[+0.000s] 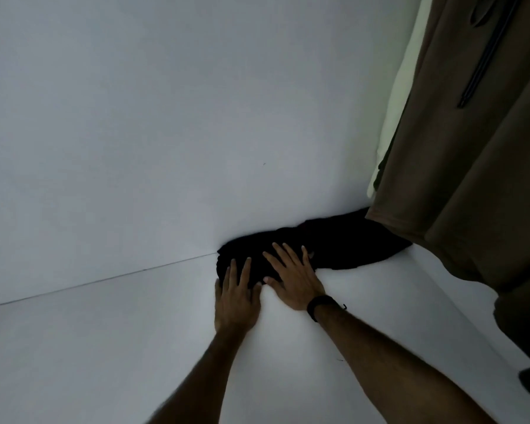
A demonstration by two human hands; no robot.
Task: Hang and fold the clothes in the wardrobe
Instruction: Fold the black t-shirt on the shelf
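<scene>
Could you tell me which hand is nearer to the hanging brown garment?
Right. The right hand lies flat on the black garment, closer to the brown garment; the left hand is farther away.

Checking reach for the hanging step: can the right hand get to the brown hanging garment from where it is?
Probably yes. The right hand lies flat on the black folded cloth; the brown hanging garment hangs just to its right, nothing between.

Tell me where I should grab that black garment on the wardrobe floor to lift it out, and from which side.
Probably by its near edge, coming from the front. The black garment is pushed against the back wall, so the far side is closed off. The left hand and right hand already lie flat on the near edge, where fingers could slide under. The hanging brown garment crowds the right end.
</scene>
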